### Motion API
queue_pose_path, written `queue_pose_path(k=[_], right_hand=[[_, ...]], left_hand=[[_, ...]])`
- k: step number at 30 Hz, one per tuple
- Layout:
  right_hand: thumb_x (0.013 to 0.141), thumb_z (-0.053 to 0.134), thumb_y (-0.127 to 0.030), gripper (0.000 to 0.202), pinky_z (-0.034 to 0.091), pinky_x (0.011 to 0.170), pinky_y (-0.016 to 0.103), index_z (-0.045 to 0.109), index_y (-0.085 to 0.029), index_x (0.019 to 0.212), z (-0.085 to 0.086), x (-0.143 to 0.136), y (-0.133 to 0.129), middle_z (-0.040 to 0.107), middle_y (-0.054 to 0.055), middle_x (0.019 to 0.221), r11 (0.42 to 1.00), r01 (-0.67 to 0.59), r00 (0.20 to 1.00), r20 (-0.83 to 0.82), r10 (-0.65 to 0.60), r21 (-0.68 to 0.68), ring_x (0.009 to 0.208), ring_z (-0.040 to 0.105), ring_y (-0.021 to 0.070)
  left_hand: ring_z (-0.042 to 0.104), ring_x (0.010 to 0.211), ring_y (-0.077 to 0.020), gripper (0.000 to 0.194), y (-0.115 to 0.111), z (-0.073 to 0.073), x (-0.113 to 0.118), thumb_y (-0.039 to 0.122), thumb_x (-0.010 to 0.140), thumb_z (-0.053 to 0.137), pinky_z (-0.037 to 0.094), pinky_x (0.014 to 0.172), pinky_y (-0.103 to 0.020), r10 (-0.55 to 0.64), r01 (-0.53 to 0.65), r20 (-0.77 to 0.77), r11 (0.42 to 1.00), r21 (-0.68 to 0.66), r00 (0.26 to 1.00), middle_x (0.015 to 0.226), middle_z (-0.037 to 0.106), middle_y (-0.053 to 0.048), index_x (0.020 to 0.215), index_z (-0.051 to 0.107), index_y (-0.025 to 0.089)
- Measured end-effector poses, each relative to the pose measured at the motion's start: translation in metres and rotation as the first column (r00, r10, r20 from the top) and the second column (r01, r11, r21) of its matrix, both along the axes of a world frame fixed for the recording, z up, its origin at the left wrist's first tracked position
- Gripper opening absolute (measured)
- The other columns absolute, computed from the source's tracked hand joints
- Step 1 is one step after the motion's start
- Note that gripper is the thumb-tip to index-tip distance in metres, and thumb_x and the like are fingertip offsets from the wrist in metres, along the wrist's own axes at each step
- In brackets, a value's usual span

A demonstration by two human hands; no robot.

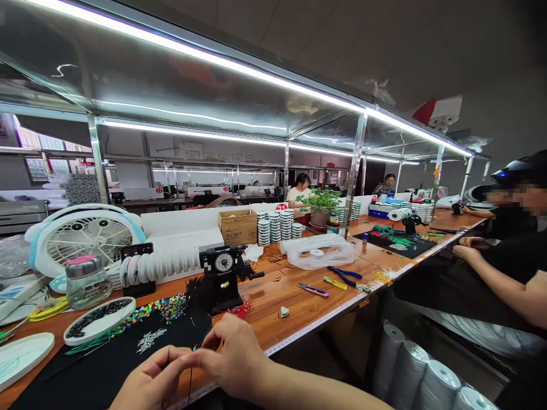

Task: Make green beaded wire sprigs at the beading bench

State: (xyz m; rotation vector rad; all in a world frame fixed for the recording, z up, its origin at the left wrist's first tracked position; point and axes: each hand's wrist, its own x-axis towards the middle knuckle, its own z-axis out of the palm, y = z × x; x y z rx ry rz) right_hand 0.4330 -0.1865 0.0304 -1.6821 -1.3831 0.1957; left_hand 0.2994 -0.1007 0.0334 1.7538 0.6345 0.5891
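Just above the front edge of the bench, my left hand and my right hand meet with fingers pinched together. A tiny red and green bit shows between the fingertips, too small to make out fully. Under and beyond my hands lies a black mat. On the mat are a pile of multicoloured beads, a scatter of small silvery pieces and green strands. A white oval tray holds dark pieces. Behind stands a black winding machine with a dial, crank and row of white spools.
A white fan, glass jar and cardboard box stand at the back. Snips, a yellow-handled tool and blue pliers lie right of the machine. A co-worker's hands are farther right. Large rolls stand below.
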Motion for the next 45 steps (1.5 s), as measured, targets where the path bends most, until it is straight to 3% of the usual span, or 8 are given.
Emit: queue_pose_path(k=[3, 8, 18, 21, 25, 29, 34, 45], right_hand=[[0.08, 0.061, -0.04, 0.027, 0.038, 0.053, 0.021, 0.068, -0.016, 0.072, -0.013, -0.012, -0.007, 0.056, -0.001, 0.063, 0.984, -0.119, 0.985, -0.137, 0.101, -0.134, 0.062, 0.053, 0.0127], [0.086, 0.049, -0.018, 0.016, 0.042, 0.078, 0.027, 0.065, -0.018, 0.085, -0.005, -0.008, -0.017, 0.056, 0.006, 0.092, 0.971, -0.148, 0.923, 0.379, 0.068, 0.186, 0.089, 0.051, 0.0179], [0.078, 0.059, -0.011, 0.012, 0.04, 0.061, 0.021, 0.063, -0.016, 0.068, 0.032, 0.021, 0.026, 0.053, -0.001, 0.069, 0.984, -0.177, 0.967, 0.187, 0.174, -0.003, 0.065, 0.051, 0.01], [0.08, 0.06, -0.016, 0.009, 0.041, 0.066, 0.023, 0.065, -0.015, 0.074, 0.028, 0.021, 0.022, 0.056, 0.001, 0.077, 0.993, -0.115, 0.98, 0.165, 0.109, 0.031, 0.07, 0.053, 0.0115], [0.08, 0.064, -0.035, 0.021, 0.041, 0.07, 0.026, 0.067, -0.015, 0.084, 0.015, 0.007, 0.003, 0.057, 0.004, 0.084, 0.991, -0.01, 0.998, 0.064, 0.001, 0.135, 0.076, 0.054, 0.0144], [0.081, 0.062, -0.034, 0.022, 0.039, 0.056, 0.022, 0.068, -0.016, 0.071, 0.002, -0.009, -0.009, 0.056, 0.0, 0.065, 0.989, -0.147, 0.984, -0.099, 0.148, 0.02, 0.062, 0.052, 0.0118], [0.088, 0.045, -0.015, 0.021, 0.042, 0.074, 0.03, 0.065, -0.016, 0.084, 0.004, -0.004, -0.014, 0.054, 0.008, 0.088, 0.95, -0.194, 0.91, 0.407, 0.081, 0.246, 0.084, 0.05, 0.019], [0.079, 0.056, -0.016, 0.011, 0.036, 0.039, 0.019, 0.057, -0.015, 0.068, 0.039, 0.032, 0.033, 0.052, -0.002, 0.053, 0.911, -0.371, 0.899, -0.316, 0.305, -0.178, 0.048, 0.054, 0.0123]], left_hand=[[0.059, 0.062, -0.0165, 0.027, -0.005, 0.002, 0.002, 0.043, 0.066, 0.068, 0.049, 0.06, -0.026, 0.079, -0.042, 0.093, 0.938, -0.345, 0.993, 0.065, 0.062, 0.0, 0.067, 0.061, 0.016], [0.056, 0.064, -0.0151, 0.02, -0.008, 0.012, -0.004, 0.036, 0.078, 0.059, 0.046, 0.062, -0.025, 0.011, -0.017, 0.036, 0.985, 0.171, 0.999, 0.066, 0.06, 0.0, 0.076, 0.064, 0.017], [0.057, 0.096, -0.0205, 0.027, -0.005, 0.0, -0.005, 0.009, 0.086, 0.039, 0.045, 0.084, -0.033, -0.001, 0.066, -0.071, 0.376, 0.924, 0.997, 0.111, 0.057, -0.011, 0.103, 0.059, 0.016], [0.057, 0.091, -0.0193, 0.02, -0.005, 0.004, -0.003, 0.015, 0.088, 0.041, 0.044, 0.08, -0.031, -0.025, 0.032, -0.021, 0.583, 0.812, 0.999, 0.102, 0.061, -0.009, 0.091, 0.06, 0.016], [0.043, 0.051, -0.0103, 0.019, -0.005, 0.012, -0.002, 0.032, 0.084, 0.05, 0.034, 0.049, -0.022, 0.039, -0.05, 0.064, 0.982, 0.182, 0.997, 0.061, 0.048, 0.003, 0.08, 0.057, 0.015], [0.03, 0.044, -0.0073, 0.02, -0.004, 0.011, -0.002, 0.033, 0.083, 0.051, 0.024, 0.044, -0.021, 0.023, -0.023, 0.095, 1.0, -0.006, 0.995, 0.053, 0.039, 0.007, 0.075, 0.054, 0.015], [0.048, 0.064, -0.0124, 0.015, -0.004, 0.015, -0.006, 0.029, 0.081, 0.057, 0.039, 0.061, -0.025, -0.013, -0.001, 0.074, 0.981, 0.194, 0.997, 0.075, 0.056, -0.001, 0.074, 0.06, 0.016], [0.054, 0.095, -0.0162, 0.018, 0.005, 0.012, 0.005, 0.008, 0.089, 0.038, 0.045, 0.083, -0.029, -0.116, 0.11, -0.067, 0.422, 0.9, 0.991, 0.107, 0.051, -0.009, 0.095, 0.052, 0.017]])
